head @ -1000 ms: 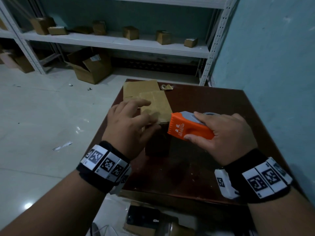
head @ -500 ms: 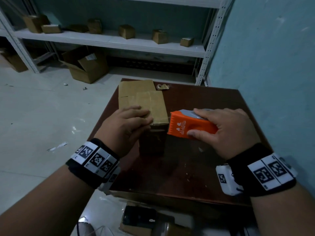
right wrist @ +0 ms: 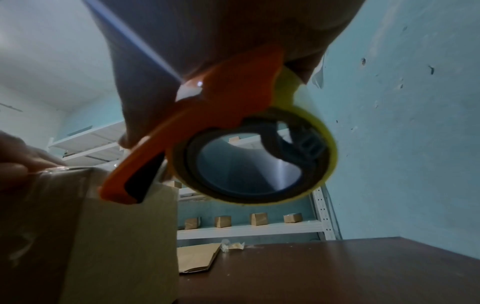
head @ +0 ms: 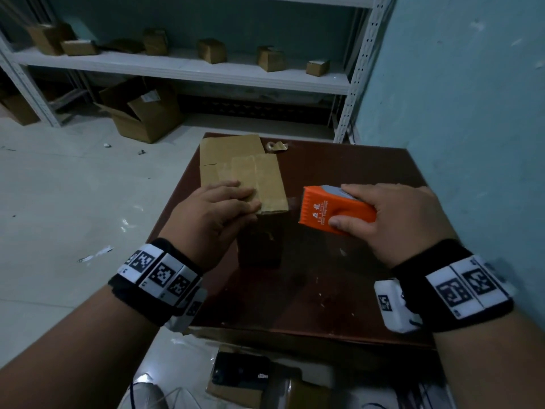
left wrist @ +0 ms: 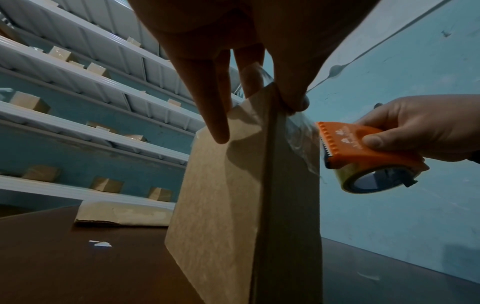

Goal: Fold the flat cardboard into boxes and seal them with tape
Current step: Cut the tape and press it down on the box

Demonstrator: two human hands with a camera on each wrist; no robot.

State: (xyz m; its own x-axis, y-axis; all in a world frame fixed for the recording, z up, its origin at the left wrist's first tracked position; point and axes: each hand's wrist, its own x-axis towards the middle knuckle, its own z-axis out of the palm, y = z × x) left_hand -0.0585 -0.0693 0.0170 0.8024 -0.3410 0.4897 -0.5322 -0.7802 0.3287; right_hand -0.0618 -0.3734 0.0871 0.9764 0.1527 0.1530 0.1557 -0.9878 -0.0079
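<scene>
A small brown cardboard box [head: 267, 187] [left wrist: 233, 205] [right wrist: 103, 236] stands upright on the dark brown table [head: 339, 276]. My left hand [head: 219, 214] [left wrist: 233, 72] lies on the box top, fingers and thumb holding the box's upper edge and pressing clear tape there. My right hand [head: 392, 219] [left wrist: 415, 131] grips an orange tape dispenser [head: 336, 212] [left wrist: 363, 148] [right wrist: 194, 133] just right of the box. A strip of clear tape [left wrist: 301, 131] runs from the box's top corner to the dispenser's toothed blade. The yellowish tape roll [right wrist: 259, 156] hangs under the dispenser.
Flat cardboard [head: 230, 150] [right wrist: 197, 257] lies behind the box, with a crumpled tape scrap [head: 275, 146] beside it. A teal wall [head: 472, 98] borders the table's right side. White shelving [head: 182, 69] holds several small boxes. An open carton [head: 141, 113] sits on the floor.
My right hand has drawn the dispenser a little to the right, away from the box, with tape stretched between. My left hand has slid back along the box top.
</scene>
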